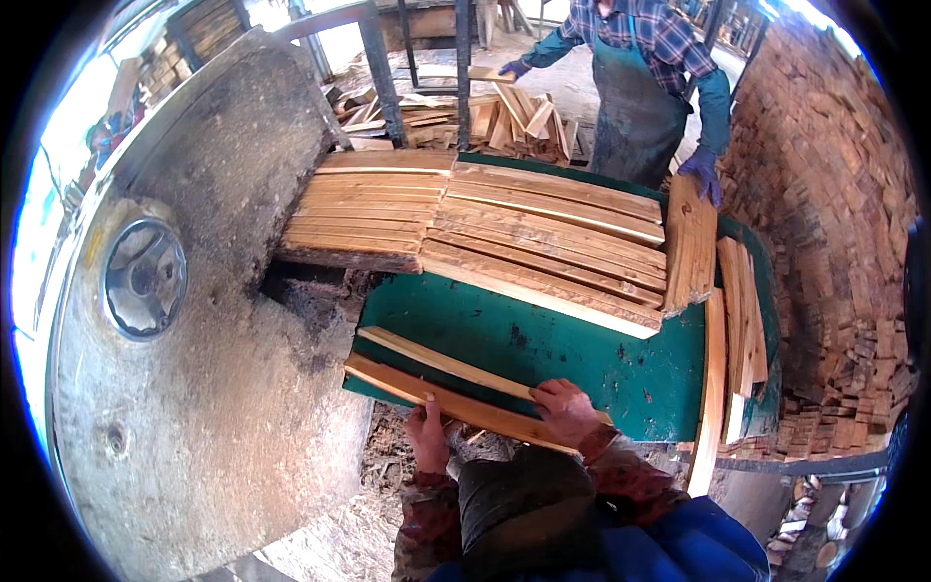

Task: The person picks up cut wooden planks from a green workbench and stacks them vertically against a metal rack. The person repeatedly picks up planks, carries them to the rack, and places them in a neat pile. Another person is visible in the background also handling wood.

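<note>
One near strip (pixel 485 415) of wood is held at the front edge of the green desk (pixel 621 373) by the left hand (pixel 427 438), its fingers closed on it. The far strip (pixel 436 362) is partly covered by the right hand (pixel 568 412), fingers bent; its grip cannot be told.
</note>
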